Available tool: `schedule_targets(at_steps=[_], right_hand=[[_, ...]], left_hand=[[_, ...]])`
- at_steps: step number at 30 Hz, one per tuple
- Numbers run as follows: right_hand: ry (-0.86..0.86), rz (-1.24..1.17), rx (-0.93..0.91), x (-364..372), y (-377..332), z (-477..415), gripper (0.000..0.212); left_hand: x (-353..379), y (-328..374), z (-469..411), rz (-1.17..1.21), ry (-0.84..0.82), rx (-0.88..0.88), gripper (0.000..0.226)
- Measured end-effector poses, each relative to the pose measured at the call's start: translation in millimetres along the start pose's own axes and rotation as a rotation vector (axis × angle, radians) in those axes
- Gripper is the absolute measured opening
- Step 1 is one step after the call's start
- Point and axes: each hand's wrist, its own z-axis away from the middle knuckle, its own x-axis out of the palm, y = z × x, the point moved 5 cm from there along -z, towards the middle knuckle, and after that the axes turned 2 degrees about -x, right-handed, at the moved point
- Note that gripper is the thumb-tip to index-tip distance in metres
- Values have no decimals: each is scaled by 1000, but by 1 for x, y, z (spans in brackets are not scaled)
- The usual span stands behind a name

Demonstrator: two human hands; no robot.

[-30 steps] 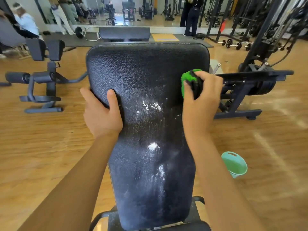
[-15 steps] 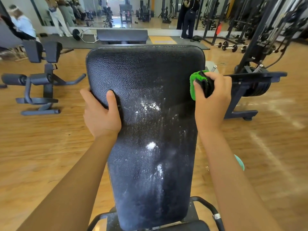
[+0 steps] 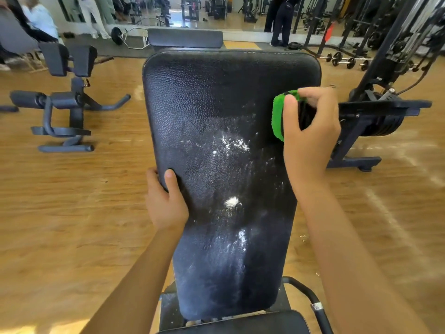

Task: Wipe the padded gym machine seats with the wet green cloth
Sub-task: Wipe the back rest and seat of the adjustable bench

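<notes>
Fingers of the right hand (image 3: 310, 136) are curled over the top of the green cloth (image 3: 277, 116), and the thumb is laid across its near side, so that the cloth is firmly grasped; a dark part of it is seen between thumb and fingers. The cloth is held against the right edge of the black backrest pad (image 3: 216, 116), in the pad's upper half. The left hand (image 3: 165, 203) is clamped on the pad's left edge about halfway down: the thumb is pressed on the textured top face, and the fingers are wrapped round the rim and mostly hidden.

White powdery smears (image 3: 232, 202) are scattered down the middle of the pad, from about the level of the cloth to the lower third, with the thickest spot lying level with the left hand. A second black pad (image 3: 240, 325) is cut off by the bottom edge of the view, just below the foot of the backrest. A curved black handle (image 3: 310, 297) with a pale taped band is seen at lower right.

The bench is surrounded by a wooden floor (image 3: 72, 213). A dark grey machine with roller pads (image 3: 65, 104) is set well apart on the left, and a frame loaded with weight plates (image 3: 382, 124) stands behind the right hand. Farther back, a flat bench (image 3: 185, 38) and small dumbbells (image 3: 342, 61) are seen on the floor
</notes>
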Motion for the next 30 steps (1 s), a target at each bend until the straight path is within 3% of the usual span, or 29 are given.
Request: schedule_targets(at_steps=[10, 19, 22, 27, 30], right_hand=[[-202, 8, -266, 24, -25, 36, 18], [-8, 43, -148, 16, -20, 2, 19], [-44, -2, -136, 30, -35, 24, 19], [-237, -21, -264, 40, -42, 54, 16], [-150, 10, -205, 28, -30, 28, 16]], left_hand=[[-2, -7, -1, -7, -12, 7, 52], [-3, -4, 1, -41, -8, 14, 51], [-3, -5, 1, -18, -19, 20, 56], [-4, -5, 0, -9, -40, 26, 58], [-4, -4, 0, -3, -49, 16, 60]])
